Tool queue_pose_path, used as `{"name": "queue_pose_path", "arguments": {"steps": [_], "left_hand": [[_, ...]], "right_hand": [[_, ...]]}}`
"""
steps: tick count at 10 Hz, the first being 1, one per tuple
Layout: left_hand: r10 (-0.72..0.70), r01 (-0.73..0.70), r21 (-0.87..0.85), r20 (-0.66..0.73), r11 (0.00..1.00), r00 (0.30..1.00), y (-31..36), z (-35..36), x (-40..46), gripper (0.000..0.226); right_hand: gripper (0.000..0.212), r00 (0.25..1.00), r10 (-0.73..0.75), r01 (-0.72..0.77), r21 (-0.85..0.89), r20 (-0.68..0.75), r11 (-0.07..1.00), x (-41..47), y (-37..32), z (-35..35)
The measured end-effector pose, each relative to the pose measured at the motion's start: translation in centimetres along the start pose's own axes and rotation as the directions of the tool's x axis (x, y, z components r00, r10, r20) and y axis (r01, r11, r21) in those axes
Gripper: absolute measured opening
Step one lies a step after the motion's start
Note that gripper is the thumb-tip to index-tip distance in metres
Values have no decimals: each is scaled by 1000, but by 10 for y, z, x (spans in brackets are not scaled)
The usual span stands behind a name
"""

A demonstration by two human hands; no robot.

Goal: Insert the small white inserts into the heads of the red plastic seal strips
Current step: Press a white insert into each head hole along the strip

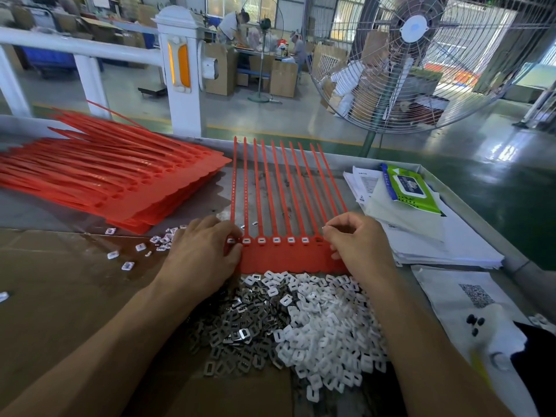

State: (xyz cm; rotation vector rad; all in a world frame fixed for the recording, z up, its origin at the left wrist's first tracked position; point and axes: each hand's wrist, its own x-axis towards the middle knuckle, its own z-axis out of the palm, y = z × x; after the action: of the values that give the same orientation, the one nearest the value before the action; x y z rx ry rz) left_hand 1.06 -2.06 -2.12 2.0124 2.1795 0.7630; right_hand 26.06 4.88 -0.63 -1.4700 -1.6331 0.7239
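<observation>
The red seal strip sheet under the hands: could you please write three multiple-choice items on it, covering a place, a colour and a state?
1. The pile of white inserts lies:
A. nearer the person than the sheet
B. on the papers
C. beyond the strip tips

2. The wipes packet is mainly:
A. green
B. red
C. black

3. The right hand:
A. lies flat
B. pinches a small piece
C. grips the fan

Answers: 1 A, it borders the red sheet's near edge; 2 A, green wrapper; 3 B, fingertips meet on it.
</observation>
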Motion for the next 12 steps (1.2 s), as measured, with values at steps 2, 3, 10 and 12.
{"name": "queue_pose_path", "arguments": {"steps": [2,3,10,12], "left_hand": [[1,-1,5,-1,1000,1000,-1,0,0,25],[1,-1,3,-2,1000,1000,0,0,1,24],[-8,8,-6,-6,1000,1000,0,1,1,25],[-2,2,-3,-10,1000,1000,-1,1,0,25]], "right_hand": [[13,1000,11,-10,-46,16,999,3,1,1],[16,1000,-2,5,-70,31,998,4,2,1],[19,994,1,26,-249,108,968,11,5,10],[23,994,27,-1,-251,101,968,11,3,11]]}}
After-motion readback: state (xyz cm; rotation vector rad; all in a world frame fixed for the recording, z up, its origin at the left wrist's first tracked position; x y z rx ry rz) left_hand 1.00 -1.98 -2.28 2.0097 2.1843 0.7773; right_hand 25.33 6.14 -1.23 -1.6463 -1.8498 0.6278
